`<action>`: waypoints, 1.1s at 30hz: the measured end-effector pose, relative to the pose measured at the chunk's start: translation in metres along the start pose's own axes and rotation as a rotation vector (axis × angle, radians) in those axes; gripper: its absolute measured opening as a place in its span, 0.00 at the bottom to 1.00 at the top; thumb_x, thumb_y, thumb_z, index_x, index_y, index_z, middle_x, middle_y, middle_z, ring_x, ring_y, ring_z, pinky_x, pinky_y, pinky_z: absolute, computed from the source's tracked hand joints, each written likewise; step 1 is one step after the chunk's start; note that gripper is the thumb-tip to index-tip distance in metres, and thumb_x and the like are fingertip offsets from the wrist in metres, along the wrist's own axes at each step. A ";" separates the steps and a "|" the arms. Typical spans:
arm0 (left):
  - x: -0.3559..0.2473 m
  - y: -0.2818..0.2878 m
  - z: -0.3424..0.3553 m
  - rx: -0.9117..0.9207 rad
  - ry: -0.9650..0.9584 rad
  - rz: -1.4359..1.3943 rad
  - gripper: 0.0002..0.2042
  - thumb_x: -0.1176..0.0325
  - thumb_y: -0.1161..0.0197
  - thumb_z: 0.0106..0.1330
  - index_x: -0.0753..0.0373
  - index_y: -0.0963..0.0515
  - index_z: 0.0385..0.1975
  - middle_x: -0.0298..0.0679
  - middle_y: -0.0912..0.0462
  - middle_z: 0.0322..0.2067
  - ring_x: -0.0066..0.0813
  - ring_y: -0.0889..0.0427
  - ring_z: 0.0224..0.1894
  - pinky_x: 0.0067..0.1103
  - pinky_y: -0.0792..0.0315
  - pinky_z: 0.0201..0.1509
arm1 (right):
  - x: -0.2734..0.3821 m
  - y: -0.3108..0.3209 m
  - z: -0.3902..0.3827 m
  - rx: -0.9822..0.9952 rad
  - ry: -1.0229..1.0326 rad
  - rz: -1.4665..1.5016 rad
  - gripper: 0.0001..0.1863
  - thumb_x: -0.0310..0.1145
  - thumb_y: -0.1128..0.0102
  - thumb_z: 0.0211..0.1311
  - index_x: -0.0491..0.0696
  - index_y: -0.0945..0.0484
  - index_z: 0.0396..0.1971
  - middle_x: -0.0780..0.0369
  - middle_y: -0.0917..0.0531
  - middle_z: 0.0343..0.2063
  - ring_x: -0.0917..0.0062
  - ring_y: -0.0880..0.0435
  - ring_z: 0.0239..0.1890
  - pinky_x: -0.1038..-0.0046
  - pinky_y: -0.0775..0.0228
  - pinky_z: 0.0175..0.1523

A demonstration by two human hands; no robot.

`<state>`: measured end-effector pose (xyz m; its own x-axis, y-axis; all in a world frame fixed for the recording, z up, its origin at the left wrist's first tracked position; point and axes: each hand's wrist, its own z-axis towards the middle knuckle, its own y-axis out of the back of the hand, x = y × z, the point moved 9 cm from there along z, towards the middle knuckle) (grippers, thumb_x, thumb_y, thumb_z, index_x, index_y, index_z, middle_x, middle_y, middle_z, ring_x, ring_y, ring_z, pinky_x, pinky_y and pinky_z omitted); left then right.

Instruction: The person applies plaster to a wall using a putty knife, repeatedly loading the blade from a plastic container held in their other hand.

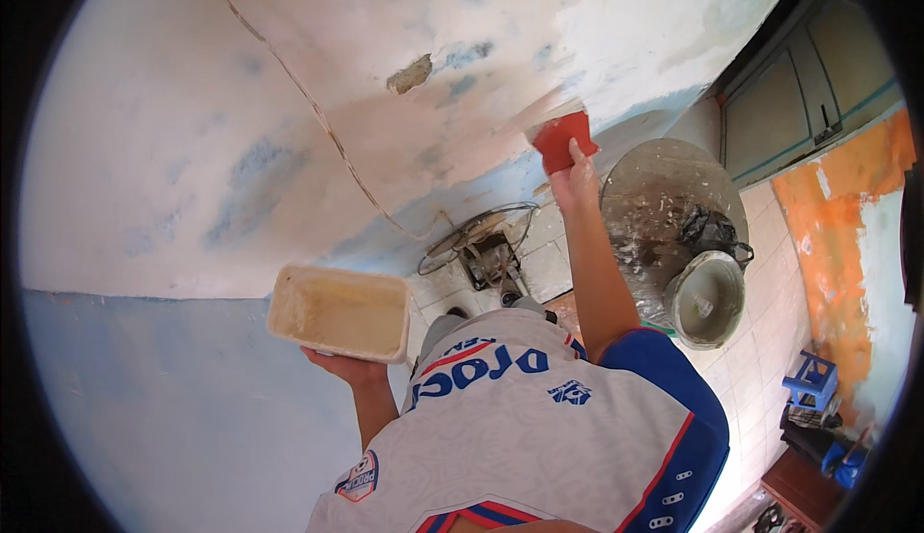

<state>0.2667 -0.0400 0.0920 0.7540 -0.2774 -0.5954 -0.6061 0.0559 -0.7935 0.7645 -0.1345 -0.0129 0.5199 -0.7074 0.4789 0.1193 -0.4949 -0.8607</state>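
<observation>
Two hands are busy here, each with its own tool. The right hand is raised at arm's length and closed around the red handle of a putty trowel, whose blade lies flat against the wall; held so, the blade can drag filler thinly across the plaster, and a pale fresh smear runs beside it. The left hand is spread palm-up beneath a cream plastic tray, fingers cupping its underside, so the tray stays level and close to the body, its smeared inside within reach of the trowel.

The wall is patchy white over faded blue, with a chipped spot above left of the trowel and a thin cord or crack line curving down across it. Below, on the tiled floor, stand a splattered round drum lid, a grey bucket just beside it, and a fan near the wall's foot. A small blue stool sits well apart by an orange-patched wall
</observation>
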 end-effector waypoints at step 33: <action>-0.047 0.011 0.056 0.012 0.122 0.061 0.33 0.37 0.55 0.76 0.55 0.31 0.68 0.39 0.23 0.62 0.42 0.20 0.61 0.42 0.23 0.64 | -0.118 -0.071 -0.089 -0.092 0.938 -1.291 0.25 0.27 0.54 0.77 0.49 0.31 0.72 0.46 0.15 0.48 0.57 0.14 0.42 0.63 0.24 0.46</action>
<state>0.2388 0.0276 0.1038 0.6788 -0.3877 -0.6237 -0.6464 0.0877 -0.7580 0.6193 -0.0608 0.0072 -0.5691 0.1620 0.8061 -0.0200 -0.9828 0.1834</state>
